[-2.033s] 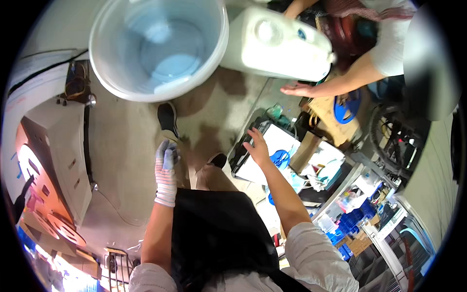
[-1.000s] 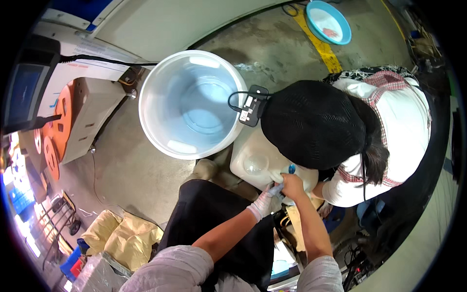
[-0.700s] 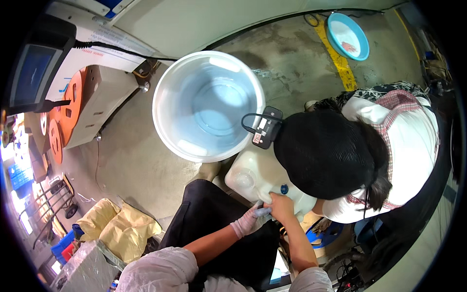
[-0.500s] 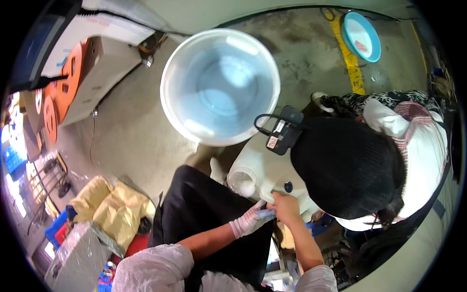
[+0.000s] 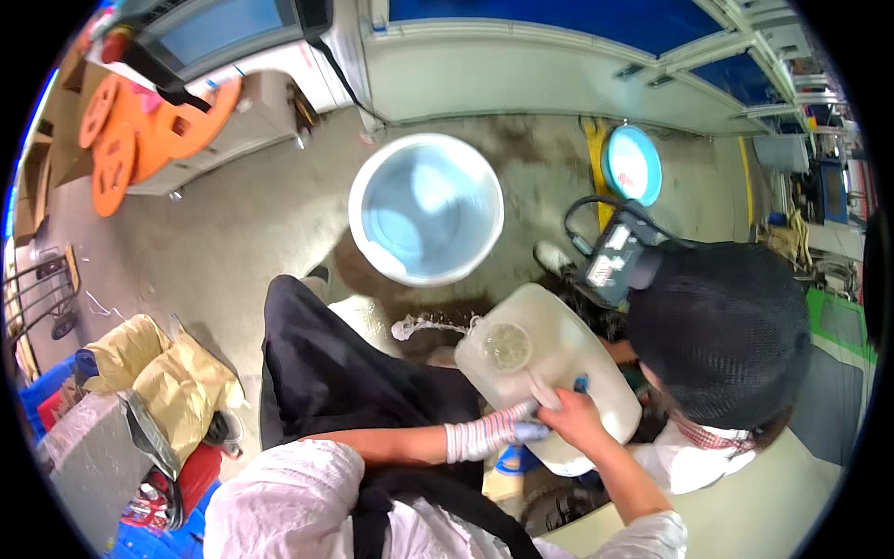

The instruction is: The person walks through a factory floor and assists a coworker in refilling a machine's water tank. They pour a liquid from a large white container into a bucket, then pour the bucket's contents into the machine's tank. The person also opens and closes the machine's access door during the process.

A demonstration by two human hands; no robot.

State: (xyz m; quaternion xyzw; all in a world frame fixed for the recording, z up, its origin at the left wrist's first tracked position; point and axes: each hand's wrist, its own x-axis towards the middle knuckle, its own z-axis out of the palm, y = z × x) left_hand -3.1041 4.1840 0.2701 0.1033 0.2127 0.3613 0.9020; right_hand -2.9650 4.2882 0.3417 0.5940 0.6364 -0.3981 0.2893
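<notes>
A large translucent white plastic jug (image 5: pixel 591 368) stands in front of me, to the right of my knees, its round mouth (image 5: pixel 507 347) uncapped and facing me. My bare right hand (image 5: pixel 573 417) is closed around the handle beside the mouth. Against it, my left hand (image 5: pixel 491 434), in a striped knit glove with bluish fingertips, also closes at the handle; its fingers are partly hidden. A splash of clear liquid (image 5: pixel 424 324) flies left from the mouth. Beyond my knees sits a round white tub (image 5: pixel 426 265) with a bluish inside.
A person in a black cap (image 5: pixel 722 326) bends close on the right, a black device on their head. A light-blue basin (image 5: pixel 654 163) lies far right. Orange discs (image 5: pixel 186 126) rest on a cabinet at far left. Yellowish sacks (image 5: pixel 186 377) and boxes stand near left.
My view has tilted up, so the tub looks smaller. The jug has swung toward upright and right, both hands still at its handle, and liquid now splashes out. The person has moved lower right.
</notes>
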